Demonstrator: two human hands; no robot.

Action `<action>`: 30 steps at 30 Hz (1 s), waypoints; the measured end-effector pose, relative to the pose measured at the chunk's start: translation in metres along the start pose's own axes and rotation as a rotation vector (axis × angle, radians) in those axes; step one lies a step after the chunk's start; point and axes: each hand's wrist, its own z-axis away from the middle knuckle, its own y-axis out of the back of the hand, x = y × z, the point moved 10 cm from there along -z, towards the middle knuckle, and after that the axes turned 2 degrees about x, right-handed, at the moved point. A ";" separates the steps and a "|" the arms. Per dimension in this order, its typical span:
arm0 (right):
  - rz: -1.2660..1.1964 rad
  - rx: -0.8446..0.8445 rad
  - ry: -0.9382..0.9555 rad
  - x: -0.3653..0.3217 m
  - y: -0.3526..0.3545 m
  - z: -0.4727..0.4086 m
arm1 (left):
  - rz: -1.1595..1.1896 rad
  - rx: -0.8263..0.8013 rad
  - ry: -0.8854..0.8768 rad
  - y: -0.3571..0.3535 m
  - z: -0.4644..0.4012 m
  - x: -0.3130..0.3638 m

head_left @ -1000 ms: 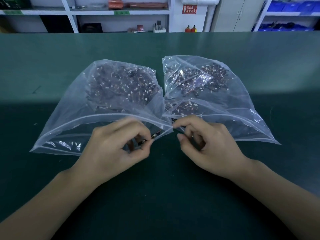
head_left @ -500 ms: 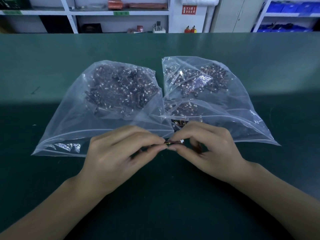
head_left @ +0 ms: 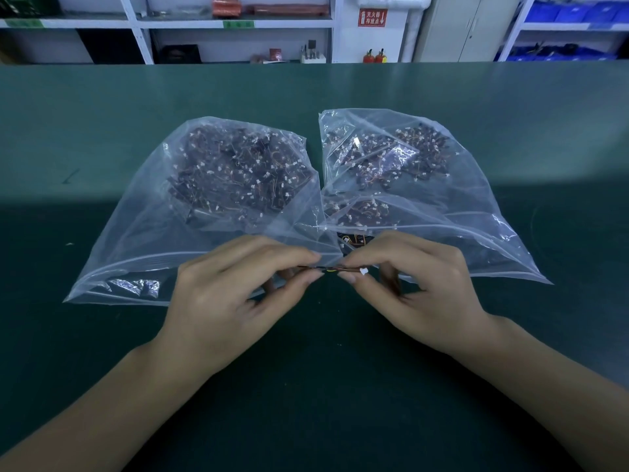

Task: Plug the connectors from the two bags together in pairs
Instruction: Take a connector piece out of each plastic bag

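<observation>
Two clear zip bags lie side by side on the green table, each with a heap of small wired connectors inside: the left bag (head_left: 143,240) and the right bag (head_left: 476,212). In front of their mouths my left hand (head_left: 231,298) and my right hand (head_left: 418,291) meet fingertip to fingertip. Between them runs a short wired connector pair (head_left: 332,269), dark wires with a yellow strand. My left thumb and forefinger pinch its left end. My right thumb and forefinger pinch the right end, where a small white plug (head_left: 363,271) shows beside the fingertip.
The green table (head_left: 340,386) stretches wide around the bags and toward me. White shelving (head_left: 235,25) with boxes and tools stands behind the far table edge, blue bins (head_left: 571,15) at the far right.
A second ago my hands were apart, each with its own connector at a bag mouth. They came together in the middle and now hold the wires in one line.
</observation>
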 end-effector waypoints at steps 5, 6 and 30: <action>0.007 -0.002 0.025 0.000 -0.001 -0.002 | -0.008 -0.036 -0.001 -0.006 0.001 -0.001; 0.010 -0.006 0.024 0.001 -0.001 -0.002 | 0.005 -0.045 -0.002 -0.007 0.001 -0.001; -0.057 -0.067 0.002 0.004 -0.009 0.000 | 0.032 -0.100 -0.013 -0.014 0.003 0.000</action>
